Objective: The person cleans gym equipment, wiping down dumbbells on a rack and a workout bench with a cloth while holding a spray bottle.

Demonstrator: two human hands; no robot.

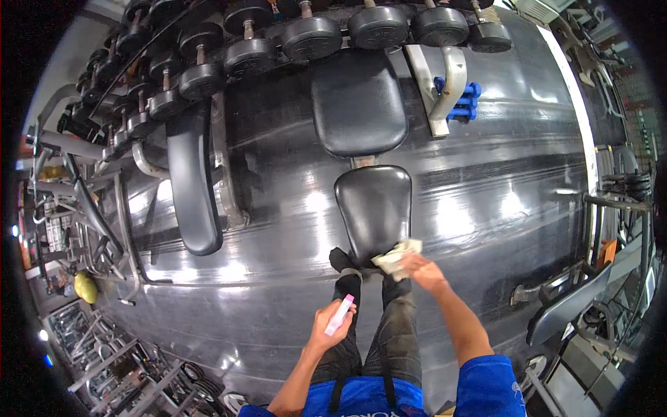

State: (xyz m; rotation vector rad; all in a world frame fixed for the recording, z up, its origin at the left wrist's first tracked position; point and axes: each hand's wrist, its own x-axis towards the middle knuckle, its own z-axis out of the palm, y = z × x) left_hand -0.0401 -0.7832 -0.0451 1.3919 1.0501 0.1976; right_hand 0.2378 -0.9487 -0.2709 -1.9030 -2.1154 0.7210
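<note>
My left hand (329, 329) is closed around a small white bottle (338, 317) with a pink top, held in front of my legs. My right hand (424, 271) grips a pale, crumpled cloth (398, 258), slightly blurred, at the lower right edge of a black padded seat (375, 208). Whether the cloth touches the seat is hard to tell. Beyond the seat lies a wider black pad (358, 104), joined to it by a short metal part.
Racks of black dumbbells (311, 37) run along the top and upper left. A black bench (192, 181) stands at left. Blue dumbbells (464, 101) lie beside a white metal frame (425, 90). Another black pad (570, 304) is at right. Gym equipment lines both sides.
</note>
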